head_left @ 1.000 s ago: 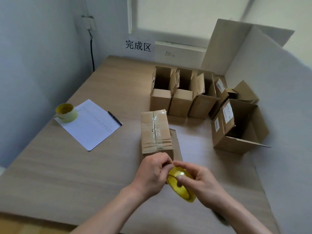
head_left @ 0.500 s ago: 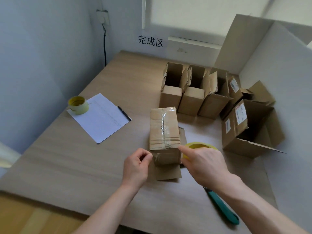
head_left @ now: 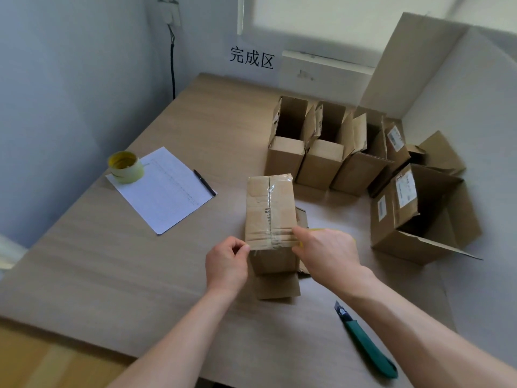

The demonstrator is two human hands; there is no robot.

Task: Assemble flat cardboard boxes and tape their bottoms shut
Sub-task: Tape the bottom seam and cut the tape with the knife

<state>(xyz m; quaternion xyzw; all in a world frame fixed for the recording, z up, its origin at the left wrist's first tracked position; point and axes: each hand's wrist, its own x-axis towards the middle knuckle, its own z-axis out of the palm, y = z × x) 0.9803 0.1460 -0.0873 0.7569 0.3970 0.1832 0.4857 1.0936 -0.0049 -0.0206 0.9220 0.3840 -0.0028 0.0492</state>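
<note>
my left hand [head_left: 226, 266] pinches tape at the box's [head_left: 270, 211] near left edge; my right hand [head_left: 327, 252] grips the yellow roll [head_left: 300, 244] against its right side. box stands mid-worktop [head_left: 112, 261].

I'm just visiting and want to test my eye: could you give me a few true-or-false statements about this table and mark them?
1. The green-handled knife is in the right hand. False: it lies on the table, untouched.
2. A pen lies on the paper sheet's edge. True.
3. The spare tape roll sits on a box. False: it rests on the paper's corner.
4. Both hands, including the left hand, meet the upturned box at its near end. True.
</note>
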